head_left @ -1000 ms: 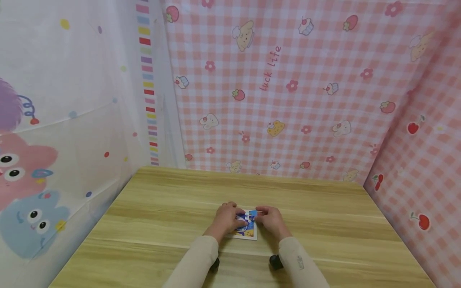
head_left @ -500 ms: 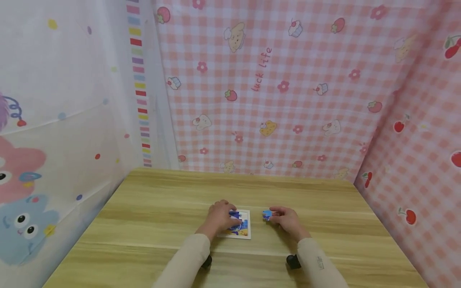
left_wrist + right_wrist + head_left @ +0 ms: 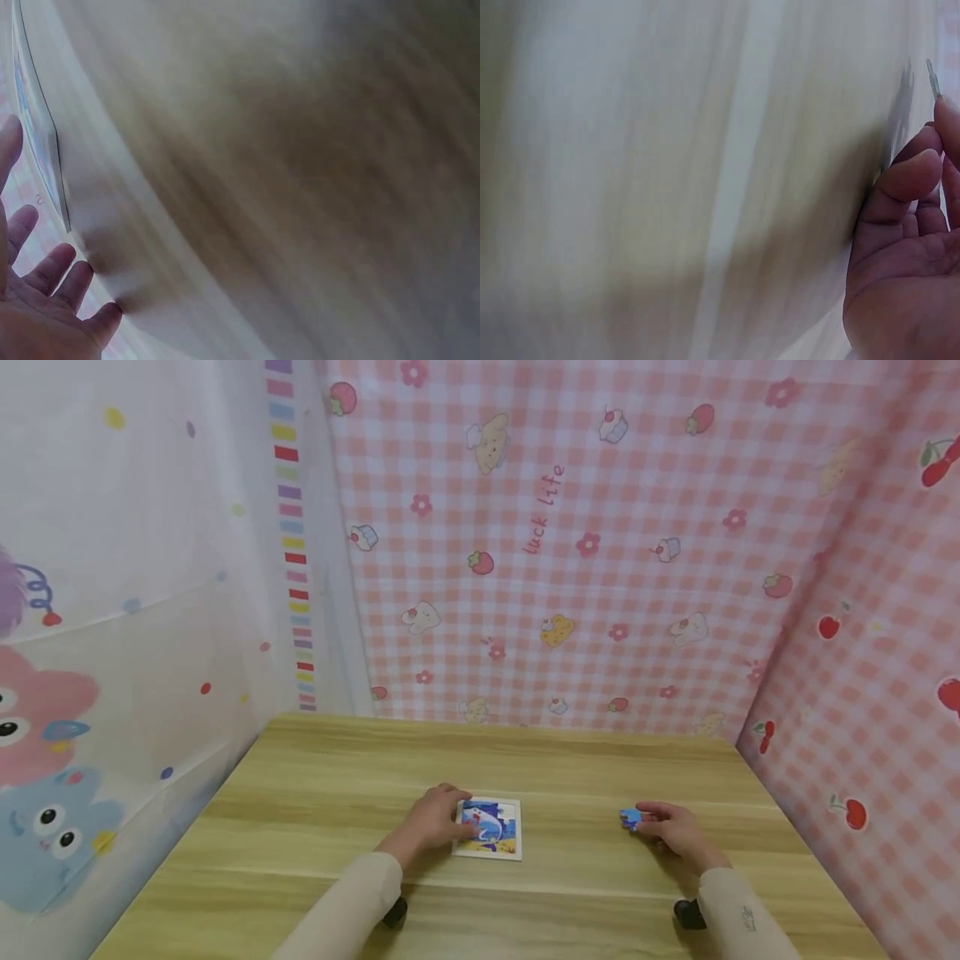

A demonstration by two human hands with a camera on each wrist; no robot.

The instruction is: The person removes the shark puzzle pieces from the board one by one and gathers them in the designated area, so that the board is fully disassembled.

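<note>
A square jigsaw puzzle (image 3: 518,837) in a white frame lies flat on the table, showing a white and blue dolphin-like figure; a white bare patch shows at its upper right. My left hand (image 3: 431,817) is at the frame's left edge, thumb over the picture. In the left wrist view the fingers (image 3: 73,285) are spread and loosely bent, holding nothing. Well to the right, my right hand (image 3: 675,828) pinches a blue jigsaw piece (image 3: 631,817) between thumb and fingers, just above the table. The right wrist view shows the piece (image 3: 934,79) edge-on as a thin sliver.
The wood-grain table (image 3: 570,760) reaches back to a pink checked cloth (image 3: 637,485). A white cartoon cloth (image 3: 165,610) hangs at the left, and another checked cloth (image 3: 885,693) at the right. Black wrist-worn devices (image 3: 690,914) show under both sleeves.
My right hand has carried the blue piece away from the puzzle, far to the right. The left hand has drawn back leftward, uncovering more of the picture.
</note>
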